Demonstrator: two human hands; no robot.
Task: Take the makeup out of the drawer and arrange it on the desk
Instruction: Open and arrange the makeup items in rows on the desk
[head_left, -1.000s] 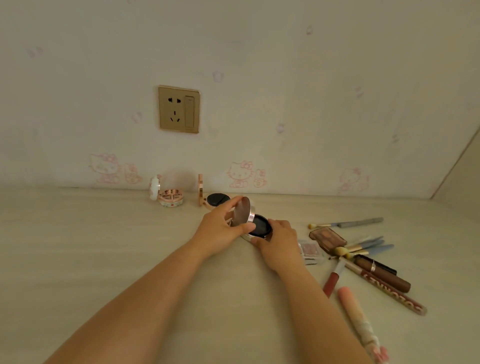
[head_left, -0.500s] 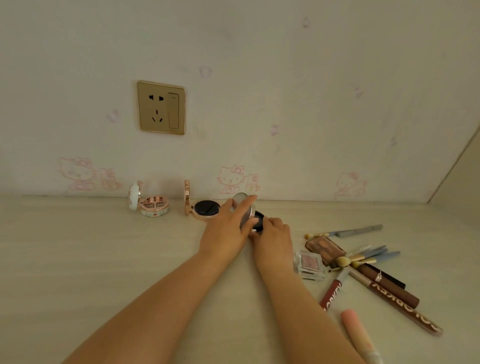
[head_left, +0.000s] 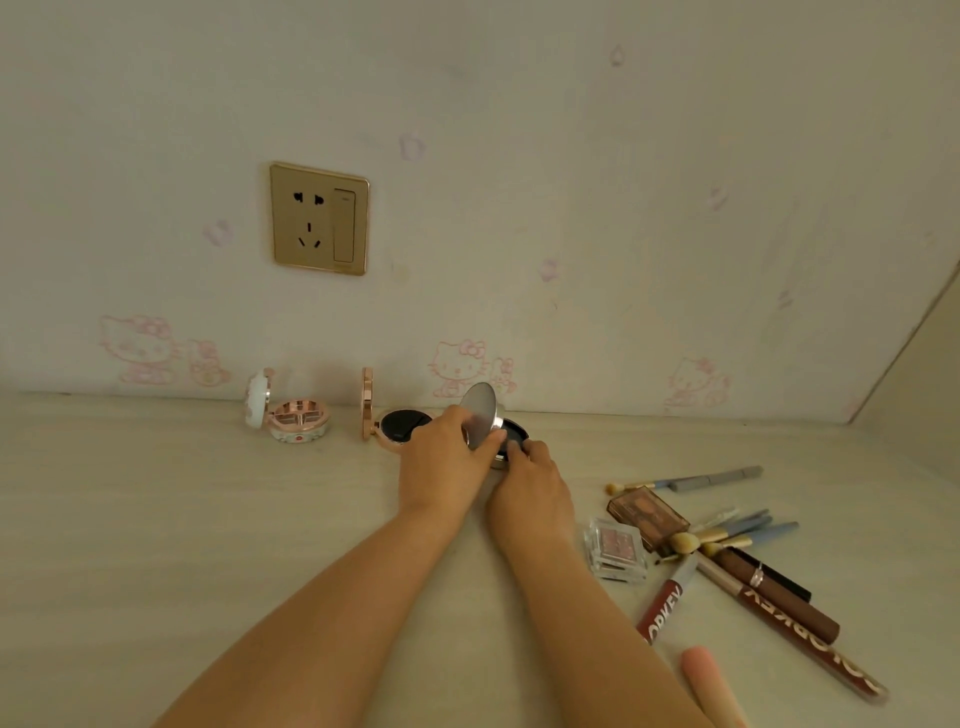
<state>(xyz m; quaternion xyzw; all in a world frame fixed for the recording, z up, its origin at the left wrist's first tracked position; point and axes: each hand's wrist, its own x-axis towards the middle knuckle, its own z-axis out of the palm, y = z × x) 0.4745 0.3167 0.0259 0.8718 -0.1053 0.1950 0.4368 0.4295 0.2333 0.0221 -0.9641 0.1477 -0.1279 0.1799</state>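
Two compacts (head_left: 298, 418) stand open by the wall, I'm seeing both hands (head_left: 447, 462) gripping a third (head_left: 493, 428), loose pile (head_left: 727, 551) unsorted.

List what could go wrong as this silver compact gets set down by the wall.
1. The left hand pinches the open lid while the right hand steadies the base; letting go unevenly might tip the silver compact or snap it shut.
2. The rose-gold compact stands open right beside the left hand, so a sideways nudge may knock it.
3. The withdrawing right arm might sweep the clear eyeshadow case.
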